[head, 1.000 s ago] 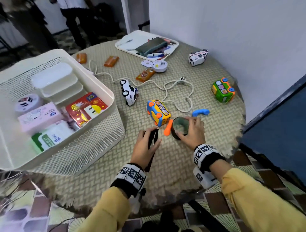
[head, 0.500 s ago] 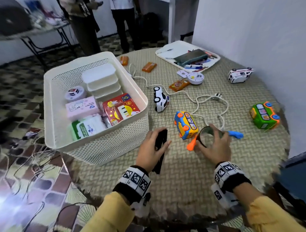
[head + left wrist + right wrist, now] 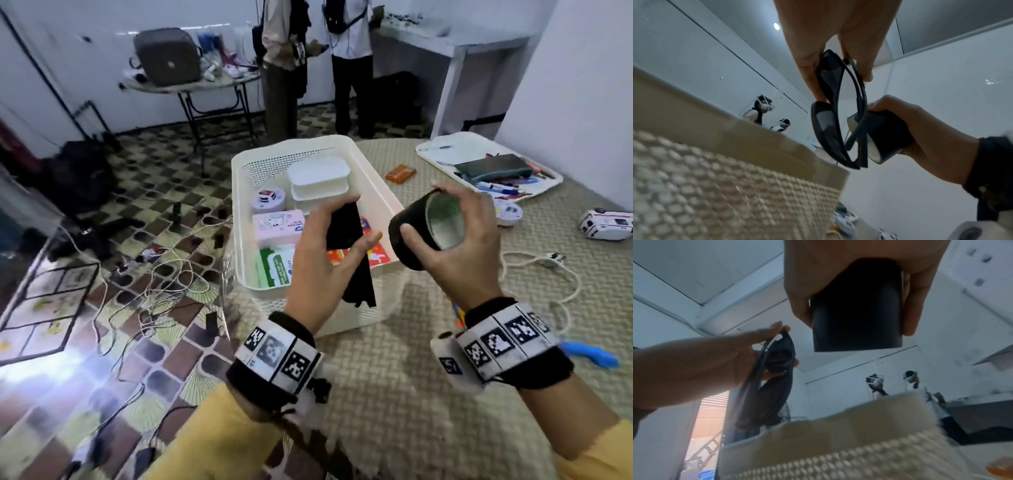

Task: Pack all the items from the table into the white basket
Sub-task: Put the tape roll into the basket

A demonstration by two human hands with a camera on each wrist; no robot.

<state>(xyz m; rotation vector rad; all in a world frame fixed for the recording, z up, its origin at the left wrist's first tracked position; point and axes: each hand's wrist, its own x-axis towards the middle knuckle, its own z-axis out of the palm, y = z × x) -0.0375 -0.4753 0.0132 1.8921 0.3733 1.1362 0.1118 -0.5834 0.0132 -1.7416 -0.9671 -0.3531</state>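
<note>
Black sunglasses (image 3: 349,240), folded, hang from my left hand (image 3: 329,260); thumb and fingers pinch the upper lens and the frame points down over the near right corner of the white basket (image 3: 378,192). My right hand (image 3: 452,240) wraps a roll of black tape (image 3: 416,236), thumb on the outer band and fingers over the far rim, held just right of the basket's right wall, above the table (image 3: 411,394). In the left wrist view the sunglasses (image 3: 838,116) partly cover the tape roll (image 3: 884,134).

Inside the basket: stacked white lidded containers (image 3: 318,181) at the far end, a small round white tin (image 3: 268,200) to their left, a pink tissue pack (image 3: 277,226), a green-and-white wipes pack (image 3: 275,269) at the near end, and a red packet (image 3: 373,255) against the right wall, partly hidden by my left hand.

On the woven table cover, outside the basket:
- an orange packet (image 3: 400,173) near the basket's far right corner;
- a white tray (image 3: 435,159) holding a dark pouch (image 3: 493,166) and pens;
- a white toy van (image 3: 606,224) at the right edge;
- a white cable with plug (image 3: 551,265) looping behind my right wrist;
- a blue plastic piece (image 3: 592,354) beside that wrist.

Two people stand beyond the table, near a second table carrying a grey case (image 3: 166,56).
</note>
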